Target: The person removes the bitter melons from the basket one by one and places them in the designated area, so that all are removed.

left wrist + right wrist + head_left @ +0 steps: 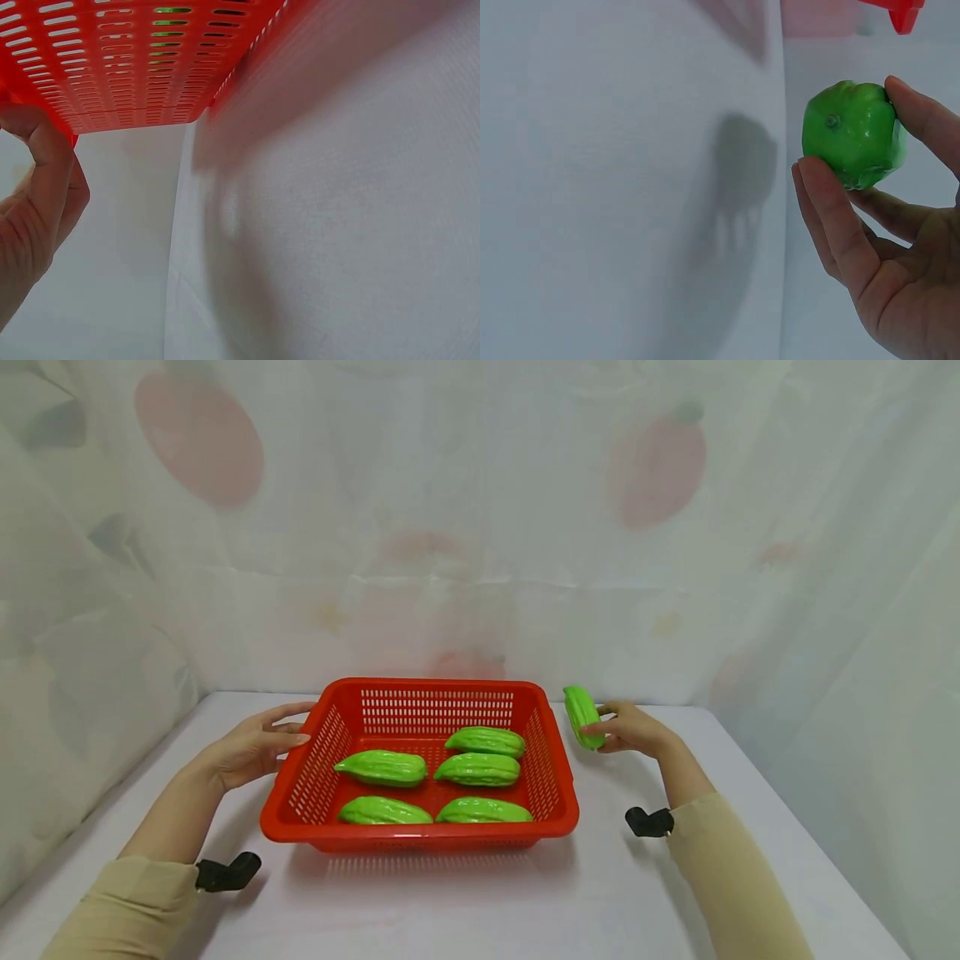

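Starting at the far left, I saw a beige sleeve [123, 906] with a black piece [228, 872] at its cuff. Beyond the cuff, I had the person's left grip [251, 752] on the outer side of a red basket [420, 832], its fingers spread and touching the left rim. My left-wrist view showed the basket's slotted wall close by, with a little green through the slots.

Inside the basket I counted five green gourds. On the left, one gourd [384, 768] lay behind another gourd [384, 811] at the front wall. On the right lay three more, one behind the other: a rear gourd [487, 741], a middle gourd [477, 769] and a front gourd [483, 811], whose lower edge the rim hid.

Just outside the right rim I had a sixth gourd [580, 710], tilted, its narrow tip up and to the left. The right grip [633, 729] pinched it between thumb and fingers; the right-wrist view showed me its blunt end, held clear of the white tabletop [450, 918], where the shadow fell. Rightmost came the other beige sleeve [731, 877], with a second black piece [649, 822] at its cuff.
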Action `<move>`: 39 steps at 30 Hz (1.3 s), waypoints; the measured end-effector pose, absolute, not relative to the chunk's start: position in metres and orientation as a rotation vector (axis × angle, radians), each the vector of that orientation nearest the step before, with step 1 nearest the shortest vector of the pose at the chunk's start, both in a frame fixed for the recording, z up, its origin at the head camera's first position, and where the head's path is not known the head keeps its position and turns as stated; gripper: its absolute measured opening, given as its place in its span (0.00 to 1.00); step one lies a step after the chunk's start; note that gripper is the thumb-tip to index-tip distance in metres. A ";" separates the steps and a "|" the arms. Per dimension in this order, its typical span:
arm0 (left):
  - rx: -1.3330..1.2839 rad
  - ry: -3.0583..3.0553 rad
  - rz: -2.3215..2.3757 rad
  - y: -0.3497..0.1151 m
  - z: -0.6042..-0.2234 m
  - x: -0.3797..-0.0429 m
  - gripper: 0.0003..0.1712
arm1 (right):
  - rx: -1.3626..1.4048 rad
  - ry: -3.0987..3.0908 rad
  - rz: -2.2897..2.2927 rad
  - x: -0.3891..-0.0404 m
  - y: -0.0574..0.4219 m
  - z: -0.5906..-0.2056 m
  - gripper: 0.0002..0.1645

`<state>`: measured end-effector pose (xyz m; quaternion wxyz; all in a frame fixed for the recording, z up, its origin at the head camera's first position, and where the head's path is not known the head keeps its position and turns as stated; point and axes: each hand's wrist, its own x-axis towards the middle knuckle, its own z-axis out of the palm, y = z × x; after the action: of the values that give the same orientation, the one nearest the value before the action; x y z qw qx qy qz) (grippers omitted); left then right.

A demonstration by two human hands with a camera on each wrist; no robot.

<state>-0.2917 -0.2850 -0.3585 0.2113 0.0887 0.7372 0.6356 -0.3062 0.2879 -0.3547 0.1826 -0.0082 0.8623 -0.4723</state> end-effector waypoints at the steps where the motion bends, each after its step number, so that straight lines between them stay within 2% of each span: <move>1: 0.247 2.045 1.769 -0.285 -0.359 -0.291 0.40 | -0.009 2.430 -1.330 -0.306 0.288 -0.357 0.45; 10: 0.270 2.020 1.794 -0.287 -0.363 -0.294 0.35 | 0.054 2.433 -1.336 -0.301 0.296 -0.370 0.48; 23: 0.251 2.028 1.795 -0.286 -0.360 -0.291 0.38 | 0.119 2.441 -1.335 -0.297 0.299 -0.384 0.48; 39: 0.251 2.018 1.809 -0.284 -0.358 -0.288 0.39 | 0.105 2.412 -1.281 -0.294 0.299 -0.382 0.49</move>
<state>-0.2882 -0.2838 -0.3583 0.2086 0.0900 0.7252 0.6500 -0.2944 0.2991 -0.3822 0.2028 0.0377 0.8643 -0.4588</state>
